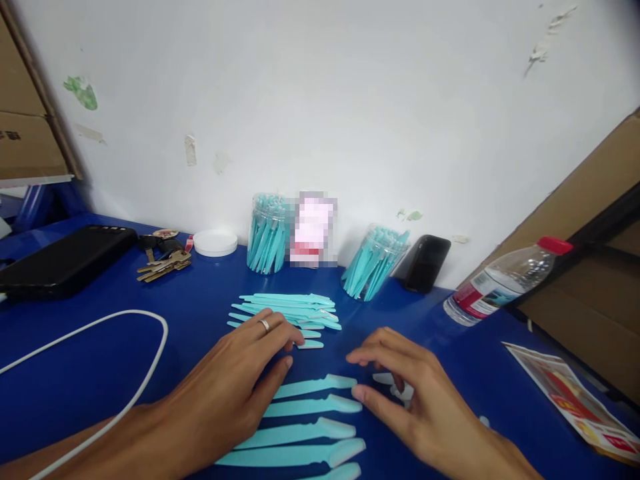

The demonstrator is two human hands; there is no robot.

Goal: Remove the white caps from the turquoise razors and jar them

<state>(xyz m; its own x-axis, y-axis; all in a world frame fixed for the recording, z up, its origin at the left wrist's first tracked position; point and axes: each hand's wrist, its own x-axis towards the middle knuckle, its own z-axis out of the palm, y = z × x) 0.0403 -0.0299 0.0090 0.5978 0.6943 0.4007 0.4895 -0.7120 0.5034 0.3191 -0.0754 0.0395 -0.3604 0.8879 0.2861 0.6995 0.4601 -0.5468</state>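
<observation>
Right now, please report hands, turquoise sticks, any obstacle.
Left hand open over turquoise sticks; right hand open by their ends. Nearer ones spaced. White cable crosses left forearm.

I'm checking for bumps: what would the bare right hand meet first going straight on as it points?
Probably the bare left hand, though the slim turquoise plastic stick by its fingertips might come first; depth is unclear.

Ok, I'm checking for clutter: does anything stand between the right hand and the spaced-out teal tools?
Nothing visible; the right hand is close by the tips of the spaced-out teal tools.
</observation>
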